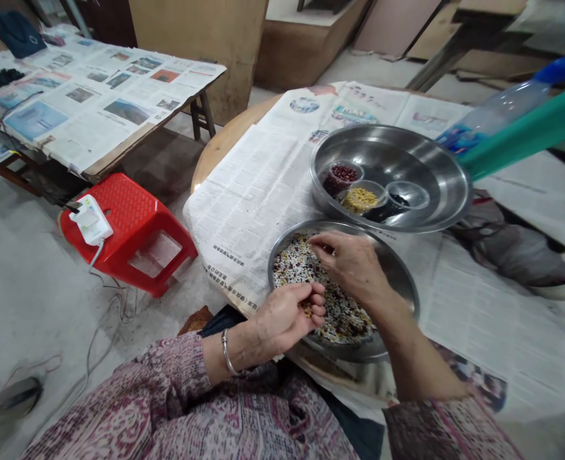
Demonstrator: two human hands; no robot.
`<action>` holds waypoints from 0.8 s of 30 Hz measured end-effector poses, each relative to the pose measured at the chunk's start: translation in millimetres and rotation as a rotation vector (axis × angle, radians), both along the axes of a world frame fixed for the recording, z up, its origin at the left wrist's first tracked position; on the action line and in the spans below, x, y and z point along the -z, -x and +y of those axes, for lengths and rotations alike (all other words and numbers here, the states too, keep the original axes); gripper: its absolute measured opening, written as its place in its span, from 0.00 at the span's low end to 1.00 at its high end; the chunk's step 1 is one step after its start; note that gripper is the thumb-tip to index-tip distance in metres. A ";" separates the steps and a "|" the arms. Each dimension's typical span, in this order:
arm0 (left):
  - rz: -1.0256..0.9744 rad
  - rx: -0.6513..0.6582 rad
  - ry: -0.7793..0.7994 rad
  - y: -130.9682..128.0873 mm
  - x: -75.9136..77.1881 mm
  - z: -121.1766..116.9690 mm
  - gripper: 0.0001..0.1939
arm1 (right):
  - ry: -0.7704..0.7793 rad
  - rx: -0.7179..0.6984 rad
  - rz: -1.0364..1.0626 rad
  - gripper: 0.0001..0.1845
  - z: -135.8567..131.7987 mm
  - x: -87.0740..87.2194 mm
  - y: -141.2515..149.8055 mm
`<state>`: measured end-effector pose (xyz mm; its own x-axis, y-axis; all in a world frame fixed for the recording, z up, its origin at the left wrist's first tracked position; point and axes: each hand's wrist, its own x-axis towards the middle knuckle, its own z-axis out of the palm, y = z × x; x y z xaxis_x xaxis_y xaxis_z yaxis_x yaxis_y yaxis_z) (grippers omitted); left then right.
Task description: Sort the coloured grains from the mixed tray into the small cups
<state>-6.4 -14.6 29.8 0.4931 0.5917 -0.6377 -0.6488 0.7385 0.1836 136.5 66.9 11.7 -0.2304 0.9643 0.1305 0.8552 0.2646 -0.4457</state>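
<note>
A steel basin (404, 275) in front of me holds a mix of white grains and dark red, yellow and black beans (294, 259). Over its near left side, my left hand (282, 314) is cupped with curled fingers around a few yellow beans (307, 309). My right hand (354, 263) hovers above the mix, thumb and fingertips pinched together; whatever lies between them is hidden. Just behind stands a larger steel basin (440, 169). Inside it are three clear cups: red beans (344, 174), yellow beans (360, 199) and small black beans (399, 200).
Newspaper (244, 191) covers the round table. At right lie a clear bottle with a blue cap (507, 105), a green tube-like object (526, 131) and a grey cloth item (516, 246). A red stool (133, 217) carries a white power strip (90, 220), its cable trailing onto the floor.
</note>
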 end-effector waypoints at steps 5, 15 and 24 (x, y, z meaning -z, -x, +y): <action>0.000 0.014 -0.014 1.0 -2.4 -1.9 0.10 | -0.052 -0.042 -0.221 0.12 8.4 8.6 15.4; 0.009 0.015 0.027 1.9 -0.5 -1.7 0.06 | 0.024 0.020 -0.173 0.09 7.1 17.4 17.3; 0.009 -0.016 -0.018 3.0 -5.4 -11.0 0.05 | 0.058 -0.170 0.104 0.09 -4.5 18.0 23.1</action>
<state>-9.4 -25.6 35.2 0.4775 0.6112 -0.6312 -0.6589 0.7244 0.2029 113.4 62.4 -6.3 -0.3786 0.9193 0.1076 0.7488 0.3726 -0.5481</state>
